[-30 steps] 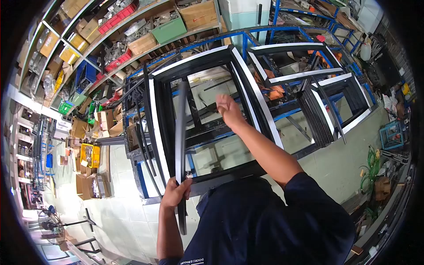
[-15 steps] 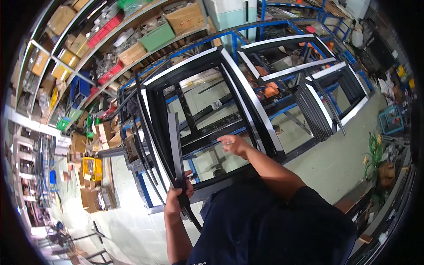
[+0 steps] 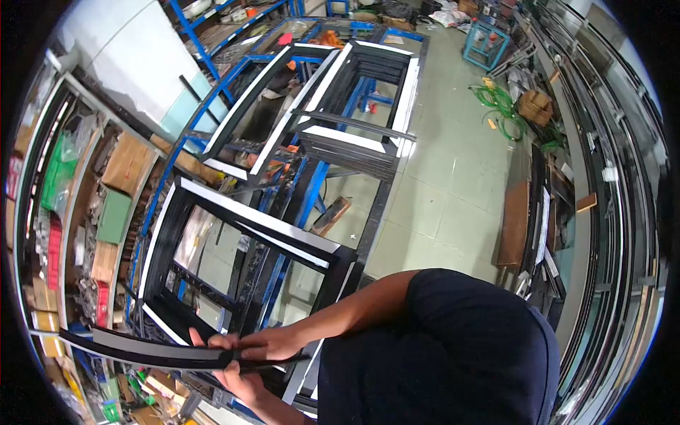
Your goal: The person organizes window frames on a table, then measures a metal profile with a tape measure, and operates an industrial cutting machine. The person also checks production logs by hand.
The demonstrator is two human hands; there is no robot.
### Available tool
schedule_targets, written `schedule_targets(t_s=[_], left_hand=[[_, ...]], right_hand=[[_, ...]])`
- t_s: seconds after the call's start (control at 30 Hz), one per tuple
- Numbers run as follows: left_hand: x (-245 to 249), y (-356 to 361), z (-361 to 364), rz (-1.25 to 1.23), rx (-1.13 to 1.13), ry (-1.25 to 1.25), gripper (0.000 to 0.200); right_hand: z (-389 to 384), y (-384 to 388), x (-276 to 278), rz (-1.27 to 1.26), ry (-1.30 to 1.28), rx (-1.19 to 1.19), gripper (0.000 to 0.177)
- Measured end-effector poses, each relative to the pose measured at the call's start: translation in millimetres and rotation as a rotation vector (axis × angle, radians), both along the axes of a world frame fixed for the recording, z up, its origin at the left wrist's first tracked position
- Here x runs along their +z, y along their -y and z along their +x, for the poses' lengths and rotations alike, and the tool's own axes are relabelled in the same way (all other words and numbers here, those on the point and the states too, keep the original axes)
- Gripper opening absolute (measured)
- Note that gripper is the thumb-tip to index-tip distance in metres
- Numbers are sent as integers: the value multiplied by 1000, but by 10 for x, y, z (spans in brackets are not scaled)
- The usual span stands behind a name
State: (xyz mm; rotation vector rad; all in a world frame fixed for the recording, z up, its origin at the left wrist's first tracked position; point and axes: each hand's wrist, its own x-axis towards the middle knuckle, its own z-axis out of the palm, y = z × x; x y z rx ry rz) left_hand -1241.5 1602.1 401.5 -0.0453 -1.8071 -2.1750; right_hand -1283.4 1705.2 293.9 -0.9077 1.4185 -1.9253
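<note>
- Left hand (image 3: 239,381) comes up from below and has its fingers wrapped on a long black-and-grey strip (image 3: 156,348), a couple of fingertips poking up past the far edge.
- Right hand (image 3: 275,343) is right next to it, fingers bunched together and pinched on the same strip. The two sets of fingers pretty much meet there, so the exact contact points are kinda hidden.
- The strip itself: most of the length, grey face showing, runs out to the left of the fingers with a slight bend. A shorter dark bit pokes out to the right, under the right wrist.
- Just beyond the fingers there's a big black frame with white faces (image 3: 269,225). The strip crosses in front of its near side; can't tell if they touch.
- Farther past the fingers is a slimmer frame (image 3: 274,147), then a stack of dark frames (image 3: 350,159) with a loose dark bar (image 3: 354,122) lying across it.
- Blue rails (image 3: 316,190) show underneath all that.
- Off left and beyond the fingertips: shelving with a green box (image 3: 113,217) and a cardboard box (image 3: 129,163).
- Way off to the right of the fingers, a green hose (image 3: 511,127) lies coiled on the tiled floor (image 3: 446,191).
</note>
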Motion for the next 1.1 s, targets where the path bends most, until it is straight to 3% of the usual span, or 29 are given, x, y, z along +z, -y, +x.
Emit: schedule_targets(t_s=[0.07,0.1,0.2,0.27,0.3,0.33,0.37,0.43,0.47,0.5,0.57,0.63,0.77,0.8,0.9,0.93,1.0,1.03,1.07,1.1], left_hand=[[-15,-282,-185,107,-37,63,96],[-60,-433,-253,185,-44,88,93],[-321,-663,-351,331,-50,136,87],[-390,-707,-333,345,-16,148,86],[-471,-653,-307,332,3,153,84],[-374,-722,-280,322,171,200,82],[-517,-530,-217,279,168,163,81],[-572,-275,-35,253,193,176,80],[-574,-219,43,248,254,186,80],[-569,-179,117,243,313,195,79],[-395,-268,262,242,470,264,80],[-343,-238,374,317,505,284,77],[-434,-161,646,360,542,251,75],[-450,-164,713,331,517,240,59],[-579,-142,802,301,667,265,77],[-680,-51,844,315,651,258,73],[-749,112,959,405,575,227,58],[-577,2,912,387,666,272,57],[-528,91,945,416,576,276,60],[-385,29,905,397,660,326,61]], right_hand=[[-205,-426,149,236,56,-107,46],[-230,-607,85,213,-90,-309,41],[-410,-1215,-45,528,-118,-477,42],[-509,-1867,137,646,-24,-576,56],[-609,-2196,-95,738,-193,-801,66],[-690,-2658,222,809,-65,-799,73],[-832,-3094,124,885,-8,-862,68],[-1081,-3898,139,908,-276,-1215,53],[-1256,-4289,163,1027,-234,-1226,51],[-1399,-4586,197,1091,-355,-1307,53],[-1746,-5136,111,1306,-285,-1223,57],[-2038,-5464,-20,1430,-379,-1188,58],[-2368,-5706,-272,1496,-388,-1101,55],[-2394,-5697,-282,1505,-371,-1086,55],[-2396,-5651,-331,1639,-519,-1107,52],[-2425,-5712,-474,1602,-679,-1151,50],[-2597,-5775,-541,1555,-541,-1018,45],[-2603,-5756,-519,1436,-499,-1051,45],[-2615,-5744,-497,1316,-458,-1079,46],[-2580,-5721,-521,1368,-688,-1256,45]])
